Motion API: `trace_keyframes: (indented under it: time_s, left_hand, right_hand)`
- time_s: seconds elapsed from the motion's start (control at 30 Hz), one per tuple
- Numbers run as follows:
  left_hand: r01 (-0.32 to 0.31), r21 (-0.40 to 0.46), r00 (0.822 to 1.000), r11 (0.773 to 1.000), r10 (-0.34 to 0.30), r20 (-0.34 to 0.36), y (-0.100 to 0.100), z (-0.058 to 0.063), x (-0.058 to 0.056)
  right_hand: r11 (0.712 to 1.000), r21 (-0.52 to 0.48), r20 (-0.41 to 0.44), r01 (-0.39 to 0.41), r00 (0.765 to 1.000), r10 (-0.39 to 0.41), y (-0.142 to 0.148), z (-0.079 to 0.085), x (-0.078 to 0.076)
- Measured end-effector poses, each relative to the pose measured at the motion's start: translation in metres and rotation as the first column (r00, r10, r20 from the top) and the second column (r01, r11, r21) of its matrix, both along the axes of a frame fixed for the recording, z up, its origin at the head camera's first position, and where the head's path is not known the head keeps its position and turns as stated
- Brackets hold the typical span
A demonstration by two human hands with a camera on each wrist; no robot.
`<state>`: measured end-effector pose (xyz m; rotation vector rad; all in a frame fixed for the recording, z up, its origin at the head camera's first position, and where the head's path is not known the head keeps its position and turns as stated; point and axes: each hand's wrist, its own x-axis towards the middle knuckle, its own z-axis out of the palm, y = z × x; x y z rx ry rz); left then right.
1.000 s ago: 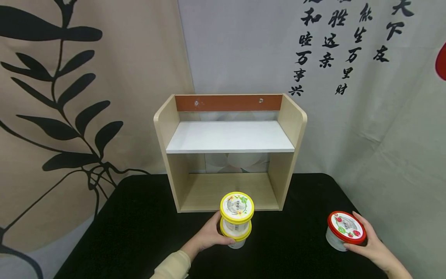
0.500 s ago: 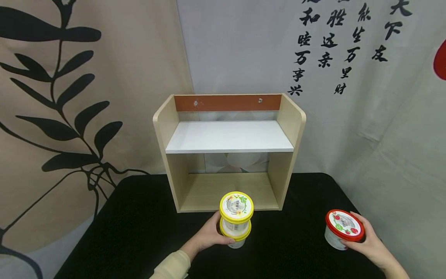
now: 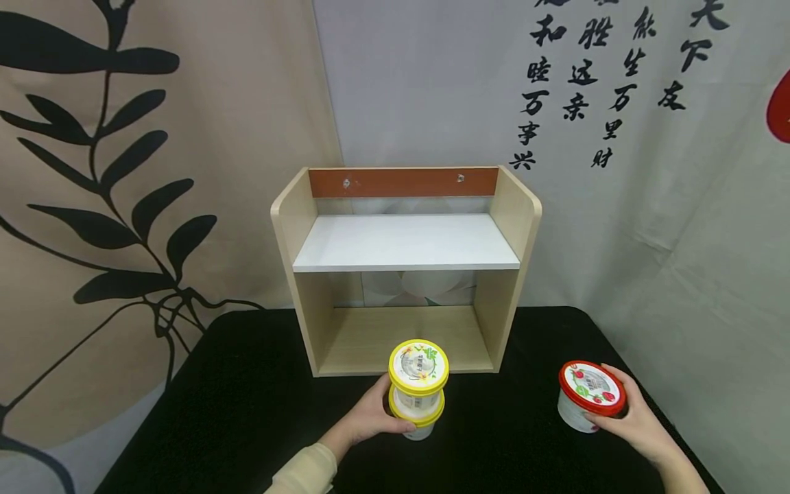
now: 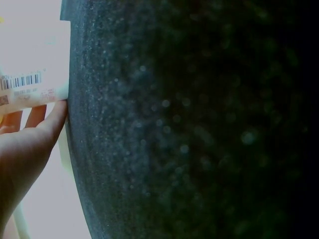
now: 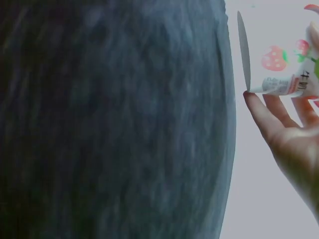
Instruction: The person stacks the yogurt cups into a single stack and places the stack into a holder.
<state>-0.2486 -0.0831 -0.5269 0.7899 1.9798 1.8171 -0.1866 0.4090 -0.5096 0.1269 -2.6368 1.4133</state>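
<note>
Two yellow-lidded tubs stand one on the other in front of the shelf: the upper tub (image 3: 420, 367) and the lower tub (image 3: 418, 415). My left hand (image 3: 370, 415) grips the stack from its left side, thumb in front by the lower lid. The left wrist view shows fingers round a pale tub with a barcode (image 4: 22, 79). At the right, my right hand (image 3: 636, 422) holds a red-lidded tub (image 3: 591, 391) with red fruit printed on it, thumb in front. In the right wrist view this tub's base is apart from the black tabletop.
A wooden two-tier shelf unit (image 3: 284, 226) with a white upper board (image 3: 407, 243) and a wood-toned lower board (image 3: 404, 329) stands at the back of the black table (image 3: 241, 412). Behind it hangs a printed curtain (image 3: 420, 82) with dark leaves and writing.
My right hand has brought the red-lidded tub to the left and slightly away from me, towards the shelf. My left hand and the two stacked tubs stay where they were.
</note>
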Motion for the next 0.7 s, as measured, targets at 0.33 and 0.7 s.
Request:
trace_keyframes:
  time_s: [0.33,0.7]
  left_hand:
    - [-0.002,-0.005,1.000,1.000,0.002,-0.001,0.001,0.000,-0.001]
    - [-0.007,-0.018,1.000,1.000,0.007,-0.005,0.000,0.000,0.000]
  right_hand:
    - [0.993,-0.043,-0.064,-0.112,0.992,0.109,-0.036,0.007,-0.014]
    - [0.958,-0.111,-0.111,-0.263,0.962,0.251,-0.071,0.011,-0.032]
